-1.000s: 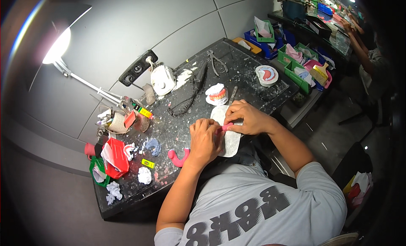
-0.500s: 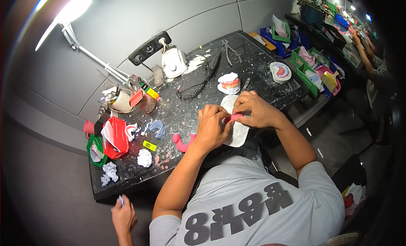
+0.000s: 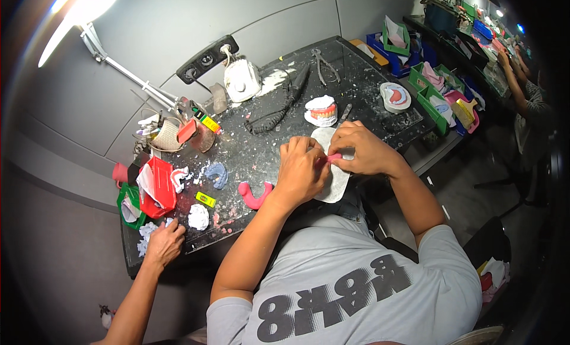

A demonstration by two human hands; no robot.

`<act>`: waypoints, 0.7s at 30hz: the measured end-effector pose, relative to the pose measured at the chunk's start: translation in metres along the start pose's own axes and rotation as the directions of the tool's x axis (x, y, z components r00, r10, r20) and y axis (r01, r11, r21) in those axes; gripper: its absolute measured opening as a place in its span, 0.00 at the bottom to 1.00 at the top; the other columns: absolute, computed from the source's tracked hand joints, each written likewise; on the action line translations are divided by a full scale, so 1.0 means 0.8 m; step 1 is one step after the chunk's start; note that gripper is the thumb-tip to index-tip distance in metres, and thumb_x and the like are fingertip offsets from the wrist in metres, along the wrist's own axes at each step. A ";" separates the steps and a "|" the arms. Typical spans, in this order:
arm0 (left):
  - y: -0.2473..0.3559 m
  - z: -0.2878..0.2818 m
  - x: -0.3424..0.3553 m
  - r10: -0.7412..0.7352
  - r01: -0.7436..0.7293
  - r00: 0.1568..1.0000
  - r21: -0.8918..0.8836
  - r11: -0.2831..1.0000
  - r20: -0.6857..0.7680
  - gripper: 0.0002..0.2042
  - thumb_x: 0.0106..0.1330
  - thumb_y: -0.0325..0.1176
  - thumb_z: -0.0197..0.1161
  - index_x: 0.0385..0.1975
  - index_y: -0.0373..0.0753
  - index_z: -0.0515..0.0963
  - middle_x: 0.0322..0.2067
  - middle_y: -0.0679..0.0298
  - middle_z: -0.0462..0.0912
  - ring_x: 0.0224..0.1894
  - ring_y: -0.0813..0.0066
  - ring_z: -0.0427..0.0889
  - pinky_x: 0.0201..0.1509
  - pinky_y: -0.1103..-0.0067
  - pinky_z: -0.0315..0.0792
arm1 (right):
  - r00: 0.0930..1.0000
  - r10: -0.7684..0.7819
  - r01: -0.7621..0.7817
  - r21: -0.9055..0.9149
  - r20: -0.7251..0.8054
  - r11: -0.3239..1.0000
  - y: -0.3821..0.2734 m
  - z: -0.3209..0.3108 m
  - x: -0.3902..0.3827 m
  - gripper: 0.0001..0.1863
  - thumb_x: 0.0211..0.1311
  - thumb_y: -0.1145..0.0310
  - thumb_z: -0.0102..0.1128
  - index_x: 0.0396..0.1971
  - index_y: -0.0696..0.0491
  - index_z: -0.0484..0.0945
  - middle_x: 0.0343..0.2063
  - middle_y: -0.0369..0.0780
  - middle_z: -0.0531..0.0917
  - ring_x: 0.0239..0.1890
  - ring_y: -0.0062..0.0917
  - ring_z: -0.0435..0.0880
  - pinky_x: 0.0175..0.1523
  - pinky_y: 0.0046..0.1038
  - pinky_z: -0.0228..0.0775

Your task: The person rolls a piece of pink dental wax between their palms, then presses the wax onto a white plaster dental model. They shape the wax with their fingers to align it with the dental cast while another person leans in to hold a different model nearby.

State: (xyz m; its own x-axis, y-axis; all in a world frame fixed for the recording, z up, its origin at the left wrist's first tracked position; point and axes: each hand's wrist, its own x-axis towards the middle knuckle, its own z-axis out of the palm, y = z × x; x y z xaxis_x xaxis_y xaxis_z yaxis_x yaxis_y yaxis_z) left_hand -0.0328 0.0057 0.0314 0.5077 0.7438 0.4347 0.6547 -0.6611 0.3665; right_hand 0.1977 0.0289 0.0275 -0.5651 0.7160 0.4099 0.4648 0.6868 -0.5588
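Both my left hand (image 3: 301,172) and my right hand (image 3: 363,148) pinch a soft pink wax-like roll (image 3: 335,157) between fingertips. My fingers cover most of it. Under the hands lies a whitish oval plate (image 3: 333,188) at the table's front edge. Just beyond stands a white plaster dental model (image 3: 321,115) with teeth set in pink gum, and a small knife-like tool (image 3: 345,112) is beside it. Left of my left wrist rests a curved, U-shaped pink roll (image 3: 254,198).
Another person's hand (image 3: 166,243) touches the black table's (image 3: 273,158) left corner by crumpled white paper. Around it are a red bin (image 3: 158,188), a yellow-green box (image 3: 205,199) and a blue-grey mould (image 3: 216,175). Pliers (image 3: 325,67), a corded handpiece (image 3: 300,84) and a plaster cast (image 3: 395,98) lie farther back.
The other person's hand has moved up from below the table onto its left corner. My hands stay on the pink roll with slight finger shifts; the view has tilted a little.
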 end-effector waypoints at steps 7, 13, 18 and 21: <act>0.000 -0.002 -0.001 0.029 -0.029 1.000 -0.030 0.999 -0.006 0.09 0.61 0.34 0.74 0.38 0.38 0.87 0.47 0.61 0.80 0.56 0.58 0.74 0.60 0.63 0.64 | 0.998 -0.049 0.049 0.008 0.028 0.999 0.003 0.000 0.002 0.09 0.61 0.62 0.72 0.34 0.51 0.90 0.38 0.35 0.85 0.51 0.32 0.78 0.64 0.38 0.60; 0.003 -0.006 -0.003 -0.047 0.047 0.999 -0.003 0.999 0.022 0.09 0.62 0.35 0.75 0.37 0.39 0.88 0.46 0.60 0.80 0.56 0.57 0.74 0.59 0.63 0.64 | 0.999 -0.031 0.031 -0.045 0.011 0.998 -0.001 -0.006 0.000 0.10 0.60 0.60 0.74 0.33 0.51 0.90 0.37 0.36 0.86 0.50 0.33 0.78 0.63 0.39 0.60; 0.002 -0.012 -0.008 -0.030 0.030 0.999 0.035 0.999 -0.011 0.09 0.62 0.36 0.75 0.38 0.40 0.89 0.47 0.60 0.80 0.55 0.57 0.74 0.59 0.63 0.64 | 0.999 -0.032 0.032 -0.010 0.002 0.999 0.005 -0.003 -0.004 0.10 0.60 0.60 0.74 0.33 0.51 0.89 0.36 0.35 0.86 0.50 0.33 0.78 0.63 0.39 0.61; 0.001 -0.013 -0.013 -0.038 0.038 0.999 0.047 0.998 -0.020 0.09 0.62 0.36 0.75 0.38 0.39 0.89 0.47 0.60 0.81 0.55 0.57 0.74 0.59 0.63 0.64 | 0.998 -0.055 0.055 0.000 -0.009 0.998 0.006 -0.003 -0.004 0.10 0.60 0.60 0.73 0.33 0.51 0.90 0.36 0.35 0.87 0.49 0.33 0.78 0.64 0.38 0.61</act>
State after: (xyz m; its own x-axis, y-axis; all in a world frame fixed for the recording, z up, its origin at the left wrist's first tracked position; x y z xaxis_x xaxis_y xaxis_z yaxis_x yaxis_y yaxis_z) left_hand -0.0433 -0.0032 0.0358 0.4716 0.7660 0.4368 0.6993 -0.6266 0.3439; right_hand 0.2032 0.0301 0.0250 -0.5837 0.6783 0.4464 0.4328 0.7250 -0.5358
